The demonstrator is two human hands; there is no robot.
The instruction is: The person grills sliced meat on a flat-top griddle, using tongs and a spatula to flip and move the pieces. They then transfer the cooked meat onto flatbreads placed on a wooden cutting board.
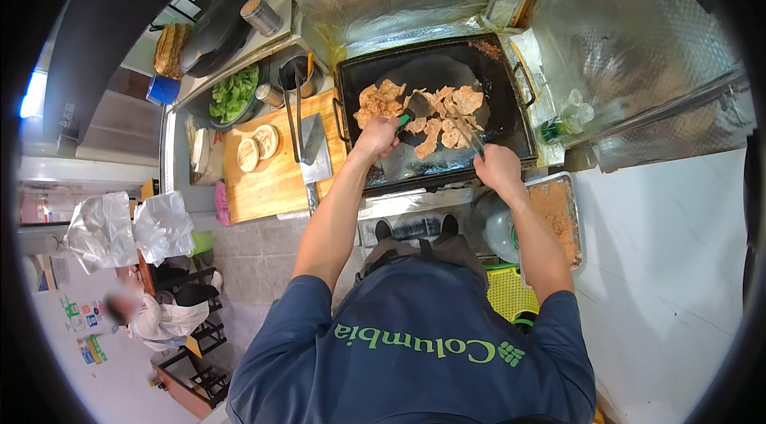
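Thin pieces of meat (458, 102) lie spread on a black rectangular griddle (395, 68) with side handles. My left hand (378, 138) grips the green handle of a spatula (420, 106), whose dark blade is among the pieces. In my right hand (498, 165) is a metal utensil (474, 140), reaching into the right part of the meat; its exact kind cannot be told. Another heap of meat (380, 102) lies just beyond my left hand. Small reddish bits (486, 49) sit in the griddle's far right corner.
Left of the griddle, a wooden board (278, 184) bears two round flatbreads (248, 155), a cleaver (315, 152) and tongs (291, 119). Behind it are a bowl of leafy greens (234, 94) and jars. A tray of orange-brown food (553, 214) stands near my right forearm. A person (164, 316) sits at far left.
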